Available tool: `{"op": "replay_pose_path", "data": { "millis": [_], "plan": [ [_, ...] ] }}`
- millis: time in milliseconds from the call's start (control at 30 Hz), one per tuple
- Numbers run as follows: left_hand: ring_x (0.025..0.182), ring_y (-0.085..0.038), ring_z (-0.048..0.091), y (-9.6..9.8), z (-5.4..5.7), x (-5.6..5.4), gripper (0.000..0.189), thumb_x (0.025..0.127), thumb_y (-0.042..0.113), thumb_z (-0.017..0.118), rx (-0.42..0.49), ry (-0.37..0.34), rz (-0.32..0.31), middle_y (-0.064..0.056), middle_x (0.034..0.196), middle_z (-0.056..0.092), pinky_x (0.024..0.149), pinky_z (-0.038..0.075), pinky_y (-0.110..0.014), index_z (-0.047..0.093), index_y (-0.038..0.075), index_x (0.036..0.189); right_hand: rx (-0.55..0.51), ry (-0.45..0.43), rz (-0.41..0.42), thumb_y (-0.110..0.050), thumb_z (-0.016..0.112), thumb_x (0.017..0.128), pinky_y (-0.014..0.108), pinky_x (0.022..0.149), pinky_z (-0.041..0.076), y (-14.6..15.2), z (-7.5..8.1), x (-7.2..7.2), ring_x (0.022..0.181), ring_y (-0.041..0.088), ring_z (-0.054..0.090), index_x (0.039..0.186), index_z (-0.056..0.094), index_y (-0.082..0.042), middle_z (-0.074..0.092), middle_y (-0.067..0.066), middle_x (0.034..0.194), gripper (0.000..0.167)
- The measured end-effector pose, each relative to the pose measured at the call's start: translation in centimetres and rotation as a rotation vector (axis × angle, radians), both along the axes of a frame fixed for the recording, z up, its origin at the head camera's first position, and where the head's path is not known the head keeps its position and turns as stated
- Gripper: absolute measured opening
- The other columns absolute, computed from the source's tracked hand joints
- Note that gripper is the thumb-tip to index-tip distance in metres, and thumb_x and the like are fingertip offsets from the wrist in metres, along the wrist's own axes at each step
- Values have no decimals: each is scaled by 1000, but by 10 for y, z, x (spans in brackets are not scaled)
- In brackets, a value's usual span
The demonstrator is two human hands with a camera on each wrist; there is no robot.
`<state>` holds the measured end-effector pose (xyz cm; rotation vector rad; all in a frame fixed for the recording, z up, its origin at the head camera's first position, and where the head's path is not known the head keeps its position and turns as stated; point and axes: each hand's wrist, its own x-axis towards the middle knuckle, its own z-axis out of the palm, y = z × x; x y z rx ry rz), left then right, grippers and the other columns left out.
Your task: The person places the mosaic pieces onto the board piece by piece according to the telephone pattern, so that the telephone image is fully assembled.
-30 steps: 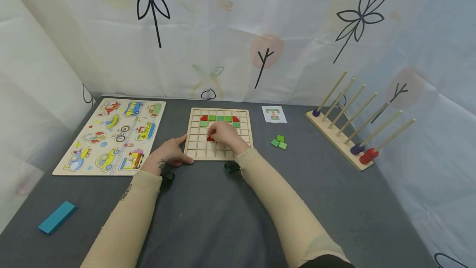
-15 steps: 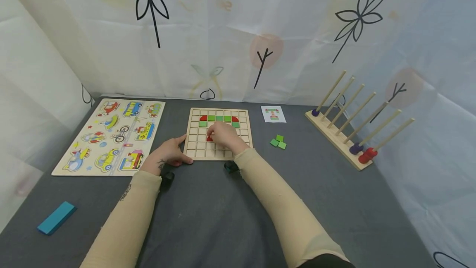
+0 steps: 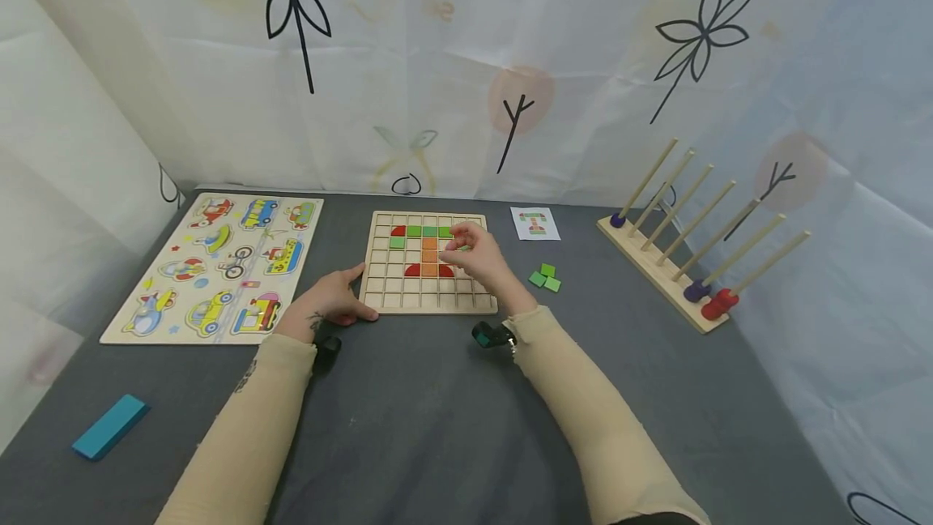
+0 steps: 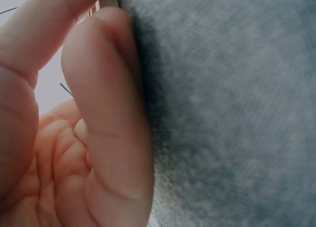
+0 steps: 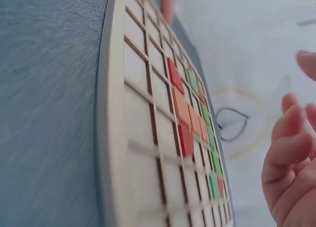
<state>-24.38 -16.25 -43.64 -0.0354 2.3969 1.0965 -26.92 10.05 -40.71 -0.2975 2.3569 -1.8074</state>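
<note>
A wooden grid board [image 3: 397,298] lies flat in front of me, with green tiles [image 3: 414,231] along an upper row and a red corner piece at its left. Below, orange tiles [image 3: 430,244] run down to a row with a red piece [image 3: 413,270] on either side. My left hand [image 3: 328,298] touches the board's lower left corner with thumb and index finger, the thumb [image 4: 108,113] extended in the left wrist view. Above the board's right half hovers my right hand [image 3: 479,256], fingers loosely bent and nothing seen between them. It hides the upper row's right end.
Several loose green tiles [image 3: 552,285] lie right of the board, below a small pattern card [image 3: 535,233]. A vehicle puzzle board [image 3: 219,266] is at left, a blue block [image 3: 111,427] nearer me. A peg rack [image 3: 659,270] with beads stands at right.
My right hand has lifted off the lower middle of the board and moved right and up, uncovering the orange tiles and lower red pieces. The left hand stays in place.
</note>
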Motion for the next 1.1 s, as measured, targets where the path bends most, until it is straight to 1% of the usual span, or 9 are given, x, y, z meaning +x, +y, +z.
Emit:
{"op": "replay_pose_path", "data": {
  "millis": [33, 133, 233, 400, 600, 700, 933, 1000, 1100],
  "plan": [
    [54, -13, 51, 0, 0, 0, 108, 68, 20, 82, 2, 0, 3, -2, 63, 46, 55, 47, -25, 12, 16, 150, -72, -19, -23, -5, 66, 82, 24, 50, 34, 8, -1, 3, 60, 14, 46, 120, 49, -4, 59, 1, 83, 41],
    [53, -13, 51, 0, 0, 1, 108, 69, 19, 82, 15, -4, 7, -1, 61, 45, 55, 46, -25, 11, 16, 150, -206, -64, -103, 1, 63, 82, 23, 48, 31, 34, -4, 15, 53, 8, 41, 119, 48, -5, 59, -4, 76, 40],
    [53, -13, 51, 1, 0, 1, 108, 69, 19, 82, 20, -11, 9, -1, 58, 46, 54, 46, -26, 11, 16, 150, -224, -86, -183, 3, 62, 81, 22, 47, 30, 61, -11, 26, 49, 6, 40, 120, 46, -3, 59, -8, 70, 42],
    [54, -13, 51, 1, 0, 0, 107, 69, 21, 81, 3, -16, 7, -1, 58, 47, 55, 46, -26, 11, 15, 150, -164, -126, -288, 3, 62, 80, 22, 46, 30, 103, -23, 39, 47, 5, 37, 126, 41, 6, 55, -11, 64, 51],
    [54, -13, 52, 0, 1, 1, 107, 70, 22, 81, -6, -15, 2, -1, 60, 48, 55, 46, -25, 11, 14, 150, -64, -188, -394, -1, 65, 80, 21, 44, 29, 135, -31, 46, 46, 5, 36, 127, 45, 2, 52, -12, 58, 51],
    [54, -13, 52, 0, 1, 1, 107, 69, 23, 82, -7, -13, -1, -1, 61, 49, 55, 46, -25, 11, 14, 150, 4, -201, -428, -4, 67, 80, 21, 44, 30, 141, -31, 46, 46, 5, 36, 125, 48, 0, 48, -10, 54, 49],
    [54, -13, 51, 0, 1, 0, 107, 70, 23, 81, -6, -9, -3, -1, 60, 49, 55, 46, -25, 11, 15, 150, 162, -239, -456, -7, 68, 78, 23, 44, 30, 143, -30, 41, 46, 5, 34, 127, 48, 0, 42, -9, 54, 53],
    [53, -13, 51, 0, 1, 0, 106, 70, 23, 81, -3, -7, -5, -1, 60, 49, 54, 46, -25, 12, 15, 150, 196, -242, -468, -6, 68, 78, 23, 44, 31, 143, -31, 39, 46, 6, 35, 126, 49, 1, 42, -7, 58, 53],
    [52, -13, 50, 1, 1, 1, 106, 70, 22, 81, 0, -5, -7, -1, 59, 49, 54, 46, -26, 12, 14, 150, 252, -243, -482, -5, 68, 77, 24, 47, 32, 143, -31, 38, 51, 8, 37, 124, 50, 4, 45, -1, 71, 52]
  ]
}}
